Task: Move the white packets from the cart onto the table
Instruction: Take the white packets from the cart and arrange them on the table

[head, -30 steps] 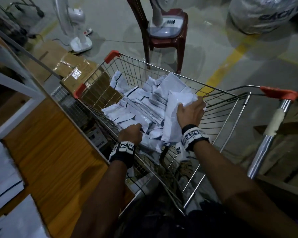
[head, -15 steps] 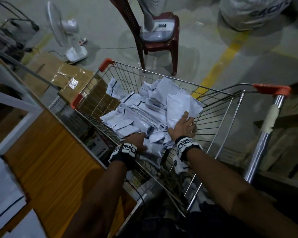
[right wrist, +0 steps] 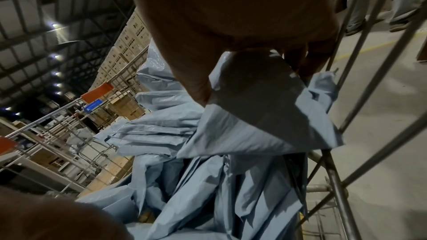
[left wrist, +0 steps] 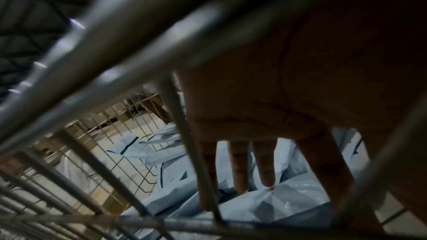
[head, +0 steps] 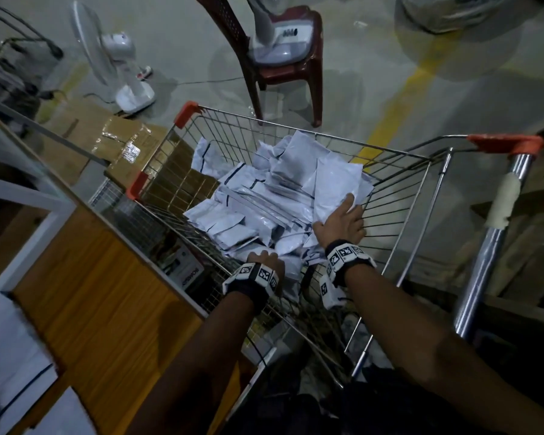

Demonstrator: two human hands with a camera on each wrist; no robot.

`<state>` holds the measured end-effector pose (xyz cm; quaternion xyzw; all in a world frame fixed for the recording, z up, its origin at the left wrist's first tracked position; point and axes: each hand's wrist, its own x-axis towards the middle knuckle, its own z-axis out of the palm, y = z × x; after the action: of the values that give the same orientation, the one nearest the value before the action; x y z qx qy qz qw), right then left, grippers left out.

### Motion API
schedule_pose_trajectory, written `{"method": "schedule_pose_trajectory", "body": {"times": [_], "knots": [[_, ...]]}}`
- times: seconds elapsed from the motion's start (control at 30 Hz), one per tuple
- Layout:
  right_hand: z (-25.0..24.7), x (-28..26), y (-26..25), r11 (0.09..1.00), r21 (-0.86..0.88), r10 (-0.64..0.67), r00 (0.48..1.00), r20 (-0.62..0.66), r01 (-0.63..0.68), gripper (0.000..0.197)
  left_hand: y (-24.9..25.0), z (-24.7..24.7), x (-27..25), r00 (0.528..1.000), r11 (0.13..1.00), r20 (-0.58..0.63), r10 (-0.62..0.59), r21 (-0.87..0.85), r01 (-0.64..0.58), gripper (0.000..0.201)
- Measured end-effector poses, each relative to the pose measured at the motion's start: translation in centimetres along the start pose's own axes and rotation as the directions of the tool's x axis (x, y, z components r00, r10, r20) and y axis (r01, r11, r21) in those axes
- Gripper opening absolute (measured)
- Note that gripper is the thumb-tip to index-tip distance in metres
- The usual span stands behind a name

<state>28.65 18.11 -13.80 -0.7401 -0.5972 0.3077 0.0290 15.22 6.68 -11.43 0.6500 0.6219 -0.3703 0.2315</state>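
Right wrist view shows right fingers (right wrist: 307,59) pinching a packet (right wrist: 254,109), unclear from the head; left fingers (left wrist: 265,167) straight, touching packets (left wrist: 277,209).

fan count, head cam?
2. The white floor fan stands left of and beyond the cart. The second fan sits on the red chair past the cart's far end, its head cut off by the frame edge. Others may be out of view.

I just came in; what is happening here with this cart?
A person is emptying a wire shopping cart of white packets. The right hand grips a large packet at the pile's right side. The left hand reaches in with straight fingers, touching packets at the near end. The wooden table stands to the left.
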Motion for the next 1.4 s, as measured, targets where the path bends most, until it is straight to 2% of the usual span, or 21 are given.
{"method": "schedule_pose_trajectory", "body": {"times": [0.27, 0.37, 0.5, 0.63, 0.8, 0.93, 1.0, 1.1, 1.13, 1.27, 1.3, 1.33, 1.4], "knots": [[-0.1, 0.0, 0.4, 1.0, 0.008, -0.008, 1.0, -0.003, 0.008, 0.103, 0.0, 1.3, -0.9, 0.998, 0.998, 0.061, 0.025, 0.05, -0.028, 0.071], [0.1, 0.2, 0.6, 1.0, 0.011, -0.004, 1.0, 0.0, 0.004, 0.104, 0.1, 1.3, -1.2, 1.0, 0.998, 0.003, -0.014, 0.066, 0.014, 0.058], [0.2, 0.4, 0.6, 0.999, 0.032, -0.009, 1.0, -0.016, 0.009, 0.104, -0.6, 2.0, -1.2, 0.997, 0.997, -0.031, -0.067, -0.036, 0.065, 0.053], [0.1, 0.6, 1.0, 0.998, 0.058, -0.013, 1.0, 0.003, 0.012, 0.103, -1.4, -1.7, -2.5, 0.996, 0.997, 0.076, -0.039, -0.06, 0.044, 0.059], [-0.2, 1.2, 1.3, 0.995, 0.098, -0.008, 0.999, 0.047, 0.003, 0.101, -3.6, -6.2, -5.2, 0.998, 0.968, 0.055, -0.018, -0.248, 0.032, 0.059], [-0.1, 1.4, 1.3, 0.995, 0.096, 0.003, 0.999, 0.044, -0.007, 0.102, -4.9, -9.2, -7.1, 0.992, 0.914, -0.117, -0.047, -0.407, -0.005, 0.057], [-0.1, 1.4, 1.2, 0.995, 0.095, 0.006, 0.999, 0.044, -0.01, 0.101, -5.9, -9.8, -6.6, 0.975, 0.87, -0.199, -0.098, -0.493, -0.014, 0.057], [0.0, 1.3, 1.2, 0.995, 0.098, 0.007, 0.999, 0.049, -0.012, 0.101, -7.8, -9.9, -3.6, 0.956, 0.782, -0.245, -0.161, -0.622, -0.027, 0.065], [0.0, 1.3, 1.1, 0.995, 0.101, 0.007, 0.999, 0.049, -0.012, 0.101, -8.2, -9.9, -2.4, 0.956, 0.758, -0.243, -0.166, -0.651, -0.034, 0.067], [0.0, 1.3, 1.2, 0.994, 0.105, 0.009, 0.999, 0.043, -0.013, 0.101, -8.8, -9.5, 1.4, 0.978, 0.735, -0.111, -0.177, -0.676, 0.056, 0.049], [0.0, 1.3, 1.2, 0.994, 0.106, 0.012, 0.999, 0.045, -0.016, 0.101, -8.9, -9.2, 2.2, 0.98, 0.726, -0.095, -0.178, -0.684, 0.066, 0.055], [0.0, 1.3, 1.2, 0.994, 0.106, 0.015, 0.999, 0.048, -0.02, 0.102, -8.9, -9.0, 2.6, 0.979, 0.689, -0.067, -0.195, -0.72, 0.088, 0.071], [0.1, 1.3, 1.1, 0.995, 0.102, 0.015, 0.998, 0.055, -0.02, 0.102, -8.8, -7.8, 4.2, 0.964, 0.565, -0.024, -0.264, -0.814, 0.135, 0.108]]}}
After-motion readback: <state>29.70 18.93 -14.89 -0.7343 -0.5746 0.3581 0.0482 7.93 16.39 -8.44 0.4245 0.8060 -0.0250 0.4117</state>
